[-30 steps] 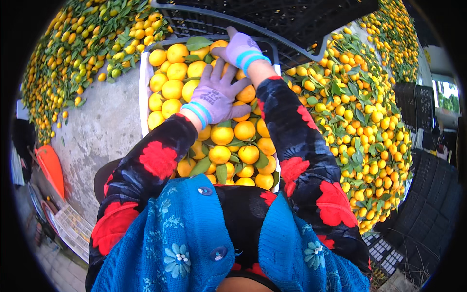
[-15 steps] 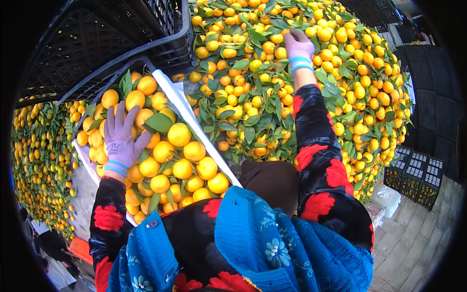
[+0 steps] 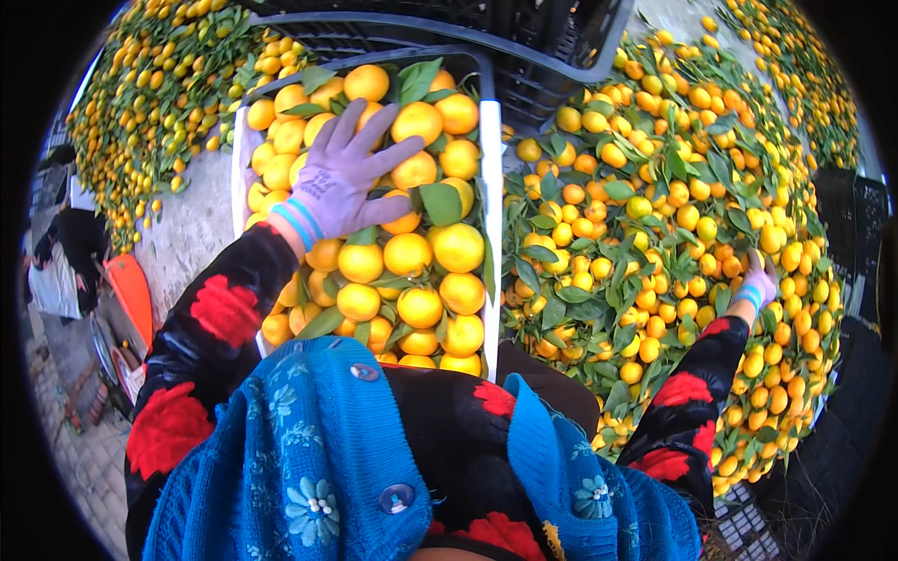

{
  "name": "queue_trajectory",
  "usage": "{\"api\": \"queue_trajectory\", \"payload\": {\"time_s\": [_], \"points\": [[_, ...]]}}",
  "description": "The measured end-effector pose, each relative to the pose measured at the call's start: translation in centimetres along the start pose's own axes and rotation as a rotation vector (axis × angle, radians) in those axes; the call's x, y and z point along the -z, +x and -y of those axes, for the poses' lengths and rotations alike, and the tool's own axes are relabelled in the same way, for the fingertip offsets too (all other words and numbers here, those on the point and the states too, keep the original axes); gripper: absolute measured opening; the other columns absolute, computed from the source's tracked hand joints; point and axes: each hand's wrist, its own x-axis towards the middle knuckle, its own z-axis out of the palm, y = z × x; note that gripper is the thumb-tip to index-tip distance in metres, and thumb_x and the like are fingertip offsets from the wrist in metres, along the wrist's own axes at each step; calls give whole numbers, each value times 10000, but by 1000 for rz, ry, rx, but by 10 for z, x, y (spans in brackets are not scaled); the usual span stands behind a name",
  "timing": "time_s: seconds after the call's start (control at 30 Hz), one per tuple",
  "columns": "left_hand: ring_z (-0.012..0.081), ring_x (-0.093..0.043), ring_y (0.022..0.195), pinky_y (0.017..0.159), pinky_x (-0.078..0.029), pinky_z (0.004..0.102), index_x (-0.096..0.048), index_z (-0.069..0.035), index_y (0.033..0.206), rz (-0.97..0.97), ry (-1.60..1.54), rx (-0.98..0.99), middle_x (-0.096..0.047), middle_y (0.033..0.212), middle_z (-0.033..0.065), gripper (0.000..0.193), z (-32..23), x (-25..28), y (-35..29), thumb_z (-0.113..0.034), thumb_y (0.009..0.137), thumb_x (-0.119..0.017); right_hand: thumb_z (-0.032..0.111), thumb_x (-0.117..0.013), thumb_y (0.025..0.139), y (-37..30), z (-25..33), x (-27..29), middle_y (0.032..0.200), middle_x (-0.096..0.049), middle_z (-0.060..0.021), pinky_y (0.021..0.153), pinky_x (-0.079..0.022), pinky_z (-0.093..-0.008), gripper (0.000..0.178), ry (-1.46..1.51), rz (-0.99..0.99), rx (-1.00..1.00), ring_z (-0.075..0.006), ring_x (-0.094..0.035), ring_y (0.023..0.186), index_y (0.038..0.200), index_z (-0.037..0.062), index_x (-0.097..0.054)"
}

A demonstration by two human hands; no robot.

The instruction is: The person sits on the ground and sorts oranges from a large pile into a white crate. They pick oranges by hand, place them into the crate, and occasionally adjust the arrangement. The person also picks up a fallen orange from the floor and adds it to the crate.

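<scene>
My left hand (image 3: 341, 182), in a pale purple knitted glove, lies spread over mandarins (image 3: 358, 301) that fill a crate with a white liner (image 3: 490, 234). Its fingers are apart, resting on the fruit and closing round nothing. Green leaves stick out among the mandarins. Off to the right, my right hand (image 3: 756, 285) wears a matching glove and reaches into a wide heap of mandarins and leaves (image 3: 645, 252). Its fingers look stretched out against the fruit, partly hidden, and no fruit shows in its grasp.
Black plastic crates (image 3: 552, 56) stand at the far side, just beyond the lined crate. More mandarins (image 3: 159, 84) cover the ground at the far left. An orange-red object (image 3: 129, 294) and a person in dark clothing (image 3: 79, 248) are at the left edge.
The view has swung, so the lined crate sits nearer the middle. My right hand has moved rightward and nearer over the heap. My left hand stays on the crate's fruit, fingers spread wider.
</scene>
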Motion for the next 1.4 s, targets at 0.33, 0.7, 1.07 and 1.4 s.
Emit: {"api": "queue_trajectory", "payload": {"time_s": [0.33,0.7,1.07,1.4], "points": [[442,-350,1320,1057,-306,591,-501,-266,1370,-129,-77,23,-394,1449,135,674,-1,-10,-2,-597,791,-602,133,-794,724,-317,210,-85,1141,-629,-92,791,-532,-251,534,524,1344,555,-132,-630,976,1193,-45,-611],[412,-347,1331,1104,-245,585,-534,-325,1330,-153,-215,72,-412,1424,155,634,-2,-12,-4,-604,766,-616,46,-606,750,-414,288,-166,1264,-579,-136,993,-459,-420,467,-42,930,1465,-367,-557,1144,1216,79,-594],[454,-297,1368,1105,-233,589,-569,-250,1307,-78,-174,72,-384,1442,183,626,-5,-6,0,-601,790,-606,173,-574,841,-434,279,-194,1155,-650,-142,945,-486,-427,296,-219,905,1346,-335,-599,1100,1103,71,-668],[441,-346,1317,1045,-316,549,-508,-267,1384,-65,-4,5,-392,1459,127,659,-3,-12,5,-529,793,-636,80,-552,885,-264,155,-87,991,-715,-125,811,-524,-292,241,487,464,780,-207,-682,870,1064,51,-711]]}}
